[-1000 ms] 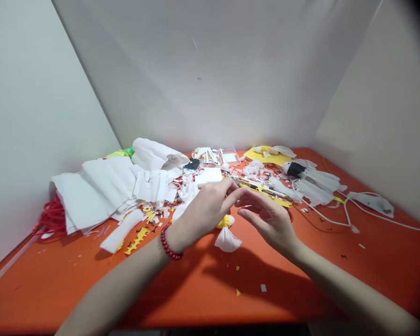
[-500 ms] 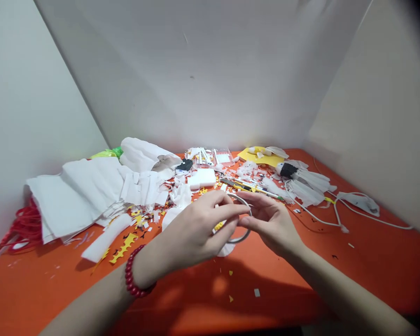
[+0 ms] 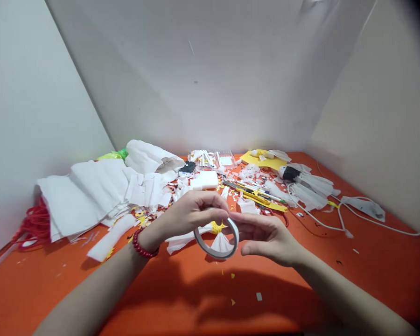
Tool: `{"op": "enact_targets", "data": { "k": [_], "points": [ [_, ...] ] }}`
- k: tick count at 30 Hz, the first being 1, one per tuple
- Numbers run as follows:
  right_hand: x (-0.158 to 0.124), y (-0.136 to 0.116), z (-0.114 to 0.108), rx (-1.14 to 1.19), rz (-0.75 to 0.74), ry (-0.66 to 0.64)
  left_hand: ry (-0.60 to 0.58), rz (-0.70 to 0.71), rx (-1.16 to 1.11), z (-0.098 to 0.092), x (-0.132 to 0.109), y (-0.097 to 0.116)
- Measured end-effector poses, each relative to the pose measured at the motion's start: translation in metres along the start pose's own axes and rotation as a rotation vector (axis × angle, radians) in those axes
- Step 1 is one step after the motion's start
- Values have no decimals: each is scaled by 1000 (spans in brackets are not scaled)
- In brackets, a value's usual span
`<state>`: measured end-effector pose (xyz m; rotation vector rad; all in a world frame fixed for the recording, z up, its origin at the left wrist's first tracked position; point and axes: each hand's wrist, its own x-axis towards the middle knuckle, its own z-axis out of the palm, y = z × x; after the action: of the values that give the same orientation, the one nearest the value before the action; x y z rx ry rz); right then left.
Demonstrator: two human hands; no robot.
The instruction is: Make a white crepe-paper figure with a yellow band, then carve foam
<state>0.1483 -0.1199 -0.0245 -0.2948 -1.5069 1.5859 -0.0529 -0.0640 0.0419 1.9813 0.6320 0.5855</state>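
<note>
A roll of white tape (image 3: pixel 235 240) hangs upright above the orange table, its ring facing me. My left hand (image 3: pixel 196 212) is closed on its top edge, thumb in front. A red bead bracelet circles that wrist. On the roll's right side, my right hand (image 3: pixel 271 238) has its fingers stretched toward the ring and its thumb apart; the index fingertip meets the left fingertips. Some right fingertips are partly hidden by the ring. Through and behind the ring show a yellow paper piece (image 3: pixel 217 227) and gathered white paper (image 3: pixel 184 241) lying on the table.
White sheets (image 3: pixel 87 193) and red cord (image 3: pixel 37 219) lie at left. A yellow cutter (image 3: pixel 257 197) and pens rest among paper scraps behind my hands. At right are a white paper figure with a black top (image 3: pixel 292 174) and a white cable (image 3: pixel 381 219). Walls enclose the table (image 3: pixel 336 280).
The tape roll has moved left and turned to face me more. My right thumb has come off it, and the right fingers have straightened. The white and yellow paper piece shows more.
</note>
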Motion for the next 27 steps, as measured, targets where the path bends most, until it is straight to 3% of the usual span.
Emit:
{"op": "enact_targets", "data": {
  "k": [4,10,22,27],
  "points": [
    [-1,4,-6,-289,-143,59,53,-70,-36,1,0,-3],
    [0,2,-8,-915,-381,137,12,-136,-56,8,-5,-11],
    [-1,1,-9,-1196,-482,-9,-81,-281,-135,15,-13,-16],
    [-5,0,-11,-1339,-562,-30,-20,-138,-40,17,-23,-11]
  ]
}}
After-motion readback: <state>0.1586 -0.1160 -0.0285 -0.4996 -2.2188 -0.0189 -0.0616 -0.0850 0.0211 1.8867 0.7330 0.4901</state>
